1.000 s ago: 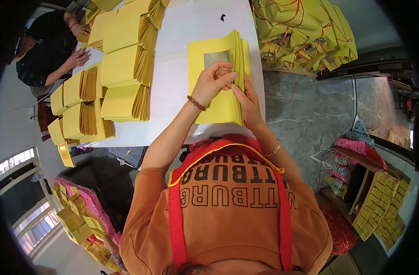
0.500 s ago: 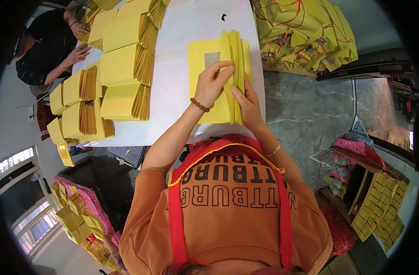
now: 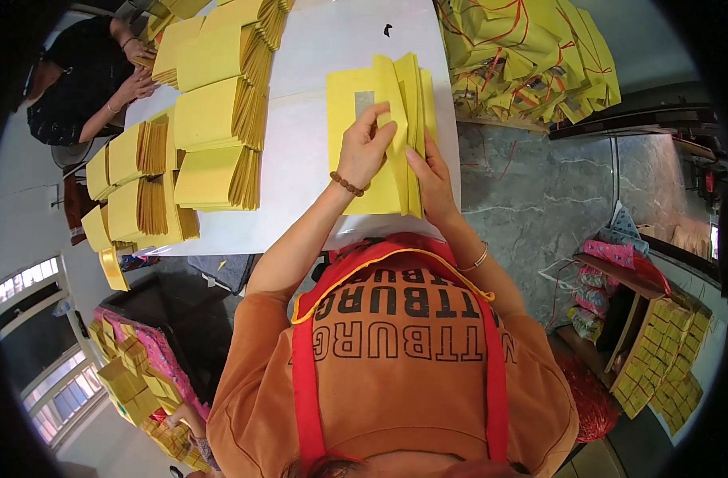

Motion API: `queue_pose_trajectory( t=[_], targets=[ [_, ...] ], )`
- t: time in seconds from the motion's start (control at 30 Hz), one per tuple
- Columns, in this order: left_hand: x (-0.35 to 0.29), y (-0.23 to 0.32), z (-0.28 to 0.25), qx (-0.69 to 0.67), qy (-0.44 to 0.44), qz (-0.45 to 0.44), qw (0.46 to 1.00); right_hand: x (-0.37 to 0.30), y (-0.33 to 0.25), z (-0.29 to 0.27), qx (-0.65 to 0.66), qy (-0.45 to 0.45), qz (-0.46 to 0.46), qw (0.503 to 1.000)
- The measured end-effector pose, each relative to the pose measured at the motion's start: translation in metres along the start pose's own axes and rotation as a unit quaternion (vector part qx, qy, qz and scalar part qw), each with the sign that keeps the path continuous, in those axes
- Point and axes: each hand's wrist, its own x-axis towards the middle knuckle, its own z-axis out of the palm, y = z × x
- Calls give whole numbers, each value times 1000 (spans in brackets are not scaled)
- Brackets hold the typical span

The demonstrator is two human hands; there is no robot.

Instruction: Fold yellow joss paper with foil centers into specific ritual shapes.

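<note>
Near: red apron (image 3: 304, 382) over orange top. At table edge in front, stack of yellow sheets (image 3: 404, 171), R side folded up, grey patch (image 3: 364, 101) on L part. L hand (image 3: 365, 151) on stack, fingers curled at raised flap; can't tell if pinching. R hand (image 3: 434, 179) grips fold, thumb vs. fingers. Beyond: white table (image 3: 300, 119); L, folded yellow piles (image 3: 208, 119); R, red-tied yellow bundles (image 3: 531, 56). Far L: co-worker (image 3: 69, 88), hands by piles.

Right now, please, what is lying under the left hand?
Yellow paper lies beneath the left hand; a silvery patch on it shows just past the hand. What the hand covers, including whether the patch continues there, cannot be seen.
</note>
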Motion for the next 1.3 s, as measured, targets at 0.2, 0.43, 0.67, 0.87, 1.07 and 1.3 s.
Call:
queue_pose_trajectory(
  t=[0.2, 0.43, 0.67, 0.87, 1.07, 1.3],
  targets=[
    [-4, 9, -1, 50, -20, 35, 998, -1, -4, 3, -44, -3, -10, 999],
    [-2, 12, 5, 151, -3, 36, 988, -1, -1, 3, -60, -6, -12, 998],
    [-2, 7, 2, 106, -7, 24, 994, 0, 1, 1, -59, -2, -18, 998],
    [-2, -2, -2, 75, -11, 21, 997, -1, -1, 3, -33, -7, -16, 999],
    [-2, 3, 9, -11, 63, 118, 991, -2, -8, 8, -28, -9, -5, 1000],
    [-2, 9, 5, 144, 8, 72, 987, -1, -2, 4, -73, 0, -17, 997]
  ],
)
